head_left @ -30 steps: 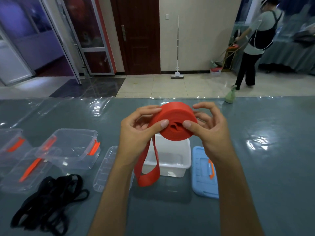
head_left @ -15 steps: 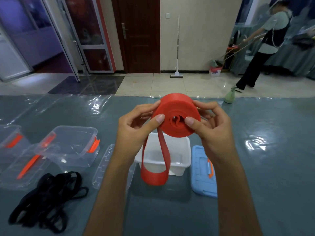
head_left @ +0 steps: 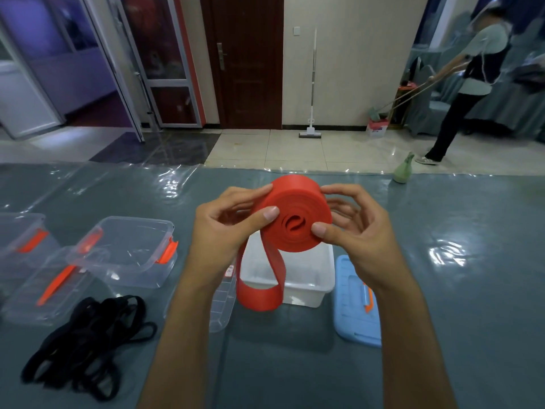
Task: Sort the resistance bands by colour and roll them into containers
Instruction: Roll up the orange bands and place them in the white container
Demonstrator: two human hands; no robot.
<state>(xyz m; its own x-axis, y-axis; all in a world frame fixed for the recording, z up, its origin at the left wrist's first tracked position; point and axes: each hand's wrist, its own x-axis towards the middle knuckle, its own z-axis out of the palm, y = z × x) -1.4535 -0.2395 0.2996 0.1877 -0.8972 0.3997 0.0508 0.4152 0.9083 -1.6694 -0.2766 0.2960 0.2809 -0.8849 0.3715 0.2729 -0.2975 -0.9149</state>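
Rolling red band above white container; both hands clamp coil faces. Soft, springy—pinch flat sides.

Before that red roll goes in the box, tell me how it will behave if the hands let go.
The red band roll would probably spring loose: only both hands' thumbs pin its coils. Its unrolled tail hangs limp, so the band is floppy. Set on its rounded edge, it may well roll.

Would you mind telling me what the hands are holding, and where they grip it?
Both hands, left and right, hold the red band by its rolled coil, thumbs on its face; its tail hangs free.
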